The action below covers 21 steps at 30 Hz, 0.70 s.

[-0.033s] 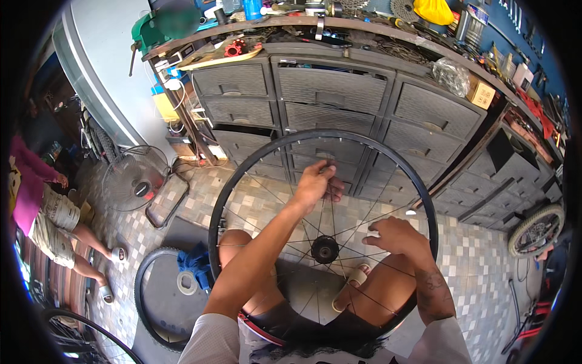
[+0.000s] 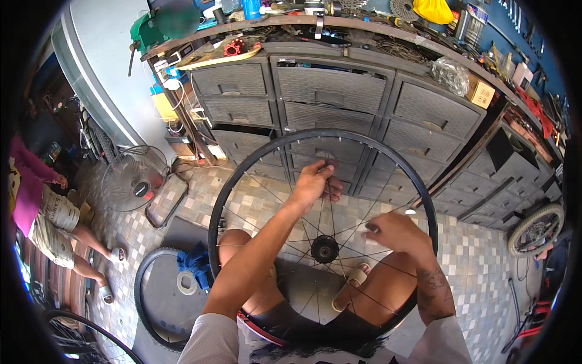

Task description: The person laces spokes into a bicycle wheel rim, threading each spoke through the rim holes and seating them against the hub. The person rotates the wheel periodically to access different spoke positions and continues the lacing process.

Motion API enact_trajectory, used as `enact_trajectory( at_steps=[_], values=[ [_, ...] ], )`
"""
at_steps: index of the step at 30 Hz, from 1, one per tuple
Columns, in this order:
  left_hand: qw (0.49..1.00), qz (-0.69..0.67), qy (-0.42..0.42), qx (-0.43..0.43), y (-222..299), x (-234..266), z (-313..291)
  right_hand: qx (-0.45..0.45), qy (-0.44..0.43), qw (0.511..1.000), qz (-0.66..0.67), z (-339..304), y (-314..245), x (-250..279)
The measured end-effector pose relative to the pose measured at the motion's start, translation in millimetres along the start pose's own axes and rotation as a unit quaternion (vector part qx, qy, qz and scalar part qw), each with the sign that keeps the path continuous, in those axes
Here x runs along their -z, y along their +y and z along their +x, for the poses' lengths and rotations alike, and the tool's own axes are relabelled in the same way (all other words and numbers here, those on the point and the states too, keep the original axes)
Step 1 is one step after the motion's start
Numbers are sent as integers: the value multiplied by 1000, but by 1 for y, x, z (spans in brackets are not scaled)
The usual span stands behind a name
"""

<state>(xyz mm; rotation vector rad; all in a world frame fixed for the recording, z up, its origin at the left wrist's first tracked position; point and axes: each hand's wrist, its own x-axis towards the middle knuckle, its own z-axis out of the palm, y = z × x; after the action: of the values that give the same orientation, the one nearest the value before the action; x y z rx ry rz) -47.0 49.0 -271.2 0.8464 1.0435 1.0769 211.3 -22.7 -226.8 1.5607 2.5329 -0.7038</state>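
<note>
- From here I see the bicycle wheel (image 2: pixel 325 249) over the person's legs (image 2: pixel 389 280).
- The left hand (image 2: pixel 316 184) curls its fingers inside the upper rim (image 2: pixel 321 133); I can't tell whether they grip anything.
- The right hand (image 2: pixel 398 234), blurred, bends its fingers near the rim's right side; I can't tell their hold.

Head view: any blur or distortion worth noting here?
In the head view, the right hand looks motion-blurred, the left hand sharper; in the head view, the workbench edge bows into an arch and the picture corners go black.
</note>
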Motion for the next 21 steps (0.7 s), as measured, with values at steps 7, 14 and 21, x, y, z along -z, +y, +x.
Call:
enact_trajectory(
  at_steps=[7, 14, 21],
  values=[
    [988, 132, 48, -65, 7, 11, 1, 58, 262, 953, 139, 96, -52, 44],
    [912, 342, 155, -162, 22, 14, -20, 60, 138, 922, 356, 182, -61, 32],
    [901, 380, 132, -159, 34, 36, -31, 53, 64, 887, 455, 188, -74, 25]
  ],
)
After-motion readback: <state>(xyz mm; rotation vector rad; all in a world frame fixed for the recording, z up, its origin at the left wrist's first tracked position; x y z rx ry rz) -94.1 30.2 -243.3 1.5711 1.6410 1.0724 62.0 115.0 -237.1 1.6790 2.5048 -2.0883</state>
